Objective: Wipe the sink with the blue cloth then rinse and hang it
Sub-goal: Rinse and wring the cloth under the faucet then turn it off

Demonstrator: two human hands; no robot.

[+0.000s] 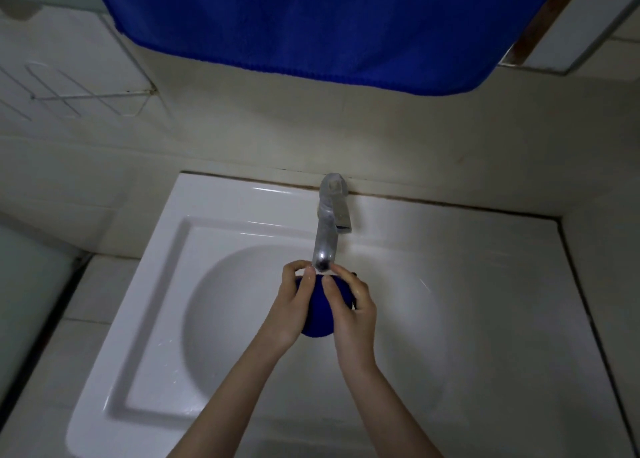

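A blue cloth (pixel 318 314) is bunched into a ball between both my hands, right under the spout of the metal tap (pixel 325 246) and over the bowl of the white sink (pixel 145 319). My left hand (pixel 289 307) grips its left side with the fingers curled over the top. My right hand (pixel 349 305) grips its right side, fingertips near the spout's mouth. Most of the cloth is hidden by my fingers. I cannot tell whether water is running.
A large blue towel (pixel 311 25) hangs on the wall above the sink. A white wire rack (pixel 86 90) is fixed to the tiled wall at the upper left. A tiled ledge (pixel 69 319) borders the sink on the left.
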